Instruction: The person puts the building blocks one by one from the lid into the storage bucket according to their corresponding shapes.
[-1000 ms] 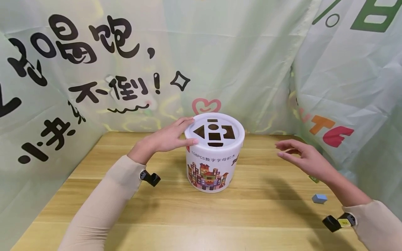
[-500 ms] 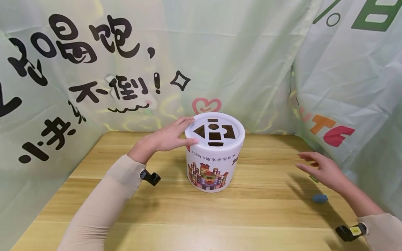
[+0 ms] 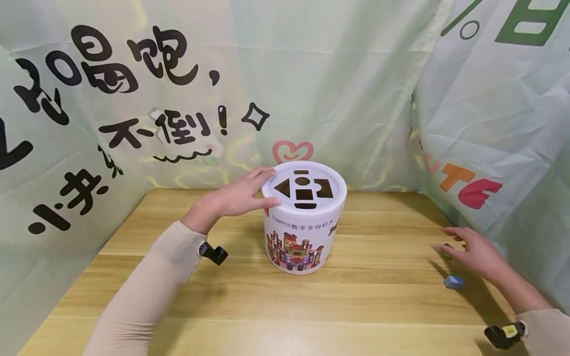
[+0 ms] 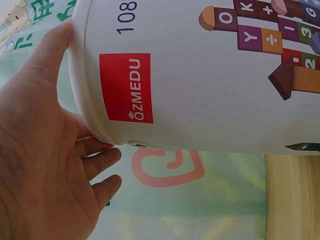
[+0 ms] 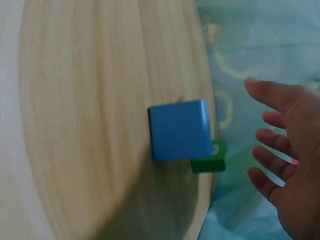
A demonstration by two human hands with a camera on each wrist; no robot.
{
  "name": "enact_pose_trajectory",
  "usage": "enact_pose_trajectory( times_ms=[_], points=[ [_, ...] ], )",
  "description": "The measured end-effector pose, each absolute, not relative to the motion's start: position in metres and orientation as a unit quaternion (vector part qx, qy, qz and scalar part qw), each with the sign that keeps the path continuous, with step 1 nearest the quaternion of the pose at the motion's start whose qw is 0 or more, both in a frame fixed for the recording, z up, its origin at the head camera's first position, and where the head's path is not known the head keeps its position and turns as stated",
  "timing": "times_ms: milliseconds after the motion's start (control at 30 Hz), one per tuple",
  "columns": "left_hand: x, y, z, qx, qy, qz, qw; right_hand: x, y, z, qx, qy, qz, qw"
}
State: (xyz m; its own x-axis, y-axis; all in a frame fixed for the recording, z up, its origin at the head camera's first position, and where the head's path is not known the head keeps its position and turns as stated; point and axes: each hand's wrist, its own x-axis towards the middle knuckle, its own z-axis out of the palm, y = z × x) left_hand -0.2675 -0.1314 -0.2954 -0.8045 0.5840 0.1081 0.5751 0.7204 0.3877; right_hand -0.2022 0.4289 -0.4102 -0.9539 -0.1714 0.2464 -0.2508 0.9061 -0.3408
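Observation:
In the head view, a white lidded bucket of toy blocks stands upright on the table, its lid cut with shaped holes. My left hand touches its upper left rim, thumb in front and fingers farther back. In the left wrist view, thumb and fingers lie spread along the rim beside a red label. Over the table's right side, my right hand hovers with nothing in it, fingers slightly bent. Beneath it are a blue block and a green block, the latter partly hidden by the hand.
The wooden table ends at printed fabric on the left, back and right. In the right wrist view, the green block lies behind the blue block, near the table edge and the right fabric.
My right hand has moved right and down, away from the bucket, to above the two blocks. The left hand and the bucket stay where they were.

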Motion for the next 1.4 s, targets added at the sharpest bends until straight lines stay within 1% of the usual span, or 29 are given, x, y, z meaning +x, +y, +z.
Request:
enact_pose_trajectory(
  times_ms=[500,967,1233,1400],
  points=[
    [-0.266,-0.131,-0.295,0.312,0.928,0.205,0.011,-0.204,0.453,-0.429,0.07,-0.976,0.193,0.074],
    [-0.267,-0.131,-0.294,0.316,0.927,0.2,0.009,-0.209,0.457,-0.438,0.06,-0.975,0.196,0.088],
    [-0.267,-0.131,-0.294,0.315,0.928,0.197,0.01,-0.212,0.453,-0.431,0.065,-0.974,0.203,0.08],
    [-0.268,-0.131,-0.295,0.316,0.928,0.197,0.007,-0.214,0.445,-0.42,0.084,-0.969,0.211,0.094]
  ],
)
